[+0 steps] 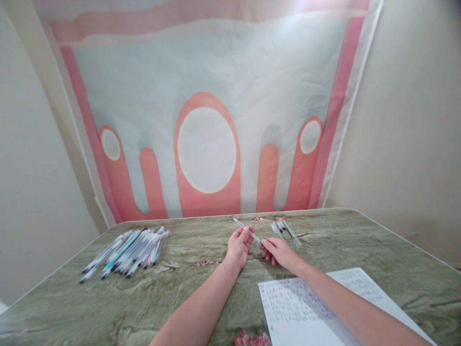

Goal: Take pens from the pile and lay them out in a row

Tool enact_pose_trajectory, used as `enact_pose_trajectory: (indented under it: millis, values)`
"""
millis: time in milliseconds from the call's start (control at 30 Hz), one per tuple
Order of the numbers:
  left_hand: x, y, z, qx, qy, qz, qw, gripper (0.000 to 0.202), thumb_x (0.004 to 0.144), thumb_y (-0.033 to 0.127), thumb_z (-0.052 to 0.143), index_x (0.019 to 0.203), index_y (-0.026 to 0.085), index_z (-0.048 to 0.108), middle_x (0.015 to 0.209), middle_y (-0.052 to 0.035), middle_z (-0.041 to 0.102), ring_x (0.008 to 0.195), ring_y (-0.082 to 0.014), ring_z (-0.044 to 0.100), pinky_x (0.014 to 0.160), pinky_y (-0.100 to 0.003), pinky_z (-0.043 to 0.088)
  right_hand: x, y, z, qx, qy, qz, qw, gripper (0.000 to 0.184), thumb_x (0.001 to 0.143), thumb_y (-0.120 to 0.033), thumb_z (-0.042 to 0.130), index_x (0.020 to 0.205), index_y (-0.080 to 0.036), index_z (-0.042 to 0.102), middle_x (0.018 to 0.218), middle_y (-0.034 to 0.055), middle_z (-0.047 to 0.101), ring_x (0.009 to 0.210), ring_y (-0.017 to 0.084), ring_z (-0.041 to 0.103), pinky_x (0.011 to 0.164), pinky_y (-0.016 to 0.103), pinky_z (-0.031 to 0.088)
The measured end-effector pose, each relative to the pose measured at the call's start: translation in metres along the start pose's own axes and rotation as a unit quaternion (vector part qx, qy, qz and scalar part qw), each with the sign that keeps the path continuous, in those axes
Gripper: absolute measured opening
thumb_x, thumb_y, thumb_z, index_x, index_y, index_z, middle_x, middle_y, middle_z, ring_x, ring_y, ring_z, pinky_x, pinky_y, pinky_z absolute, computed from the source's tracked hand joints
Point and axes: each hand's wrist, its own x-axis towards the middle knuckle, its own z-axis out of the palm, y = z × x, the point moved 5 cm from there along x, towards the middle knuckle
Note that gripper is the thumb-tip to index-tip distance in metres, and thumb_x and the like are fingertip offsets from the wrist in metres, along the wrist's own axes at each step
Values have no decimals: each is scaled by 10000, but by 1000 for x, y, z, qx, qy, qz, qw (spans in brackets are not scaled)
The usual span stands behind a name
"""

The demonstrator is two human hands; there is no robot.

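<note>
My left hand (238,246) and my right hand (278,251) meet over the middle of the table and hold one thin clear pen (246,230) between them. The left fingers pinch the pen's middle, the right fingers close on its near end. The pen's far tip points up and to the left. Just beyond my right hand lie a few more pens (286,230) side by side. A large heap of several pens (127,250) lies at the left of the table.
The table (187,288) has a green marbled cover with small pink flowers. A printed white sheet (288,307) lies at the near right under my right forearm. A pink and pale blue cloth (205,120) hangs on the wall behind.
</note>
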Motion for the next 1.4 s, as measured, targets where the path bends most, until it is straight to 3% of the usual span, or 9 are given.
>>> enact_pose_trajectory:
  millis: [133, 333, 500, 733, 967, 1400]
  values:
    - [1, 0, -1, 1, 3, 2, 1000, 219, 643, 213, 669, 800, 127, 543, 830, -68, 641, 817, -143, 604, 742, -246, 470, -2, -3, -1, -12, 11, -19, 1000, 363, 687, -516, 529, 713, -155, 494, 533, -49, 509, 385, 44, 435, 334, 147, 334]
    - [0, 0, -1, 3, 13, 0, 1000, 210, 644, 213, 668, 789, 134, 538, 821, -64, 645, 799, -137, 608, 741, -242, 469, 0, 0, 2, -2, -21, 1, 1000, 421, 756, -542, 398, 760, -142, 530, 608, 1, 567, 446, 66, 495, 327, 150, 339]
    - [-1, 1, 0, 2, 14, -1, 1000, 218, 631, 211, 678, 777, 134, 536, 807, -59, 646, 792, -133, 609, 726, -229, 468, -2, -2, -1, -18, 13, -26, 999, 340, 684, -492, 542, 706, -156, 494, 533, -51, 510, 407, 50, 455, 340, 147, 342]
    - [1, 0, -1, -2, 19, -2, 1000, 231, 617, 204, 688, 767, 138, 526, 785, -46, 645, 785, -127, 608, 708, -216, 466, 0, 0, 2, -13, -15, -11, 1000, 410, 760, -523, 405, 763, -134, 535, 624, 5, 568, 466, 67, 505, 338, 148, 350]
    - [0, 3, 0, -4, 25, 0, 1000, 237, 609, 201, 694, 770, 138, 532, 779, -46, 643, 764, -121, 608, 683, -204, 470, -2, -1, -1, -35, 15, -32, 999, 326, 676, -478, 554, 706, -165, 471, 506, -58, 497, 386, 52, 437, 334, 150, 333]
    - [0, 3, 1, -7, 24, 1, 1000, 236, 611, 193, 692, 770, 141, 525, 773, -43, 640, 777, -124, 606, 689, -207, 465, -2, -1, 1, -21, 9, -37, 999, 255, 733, -403, 484, 818, -164, 508, 588, -43, 517, 442, 63, 493, 342, 146, 366]
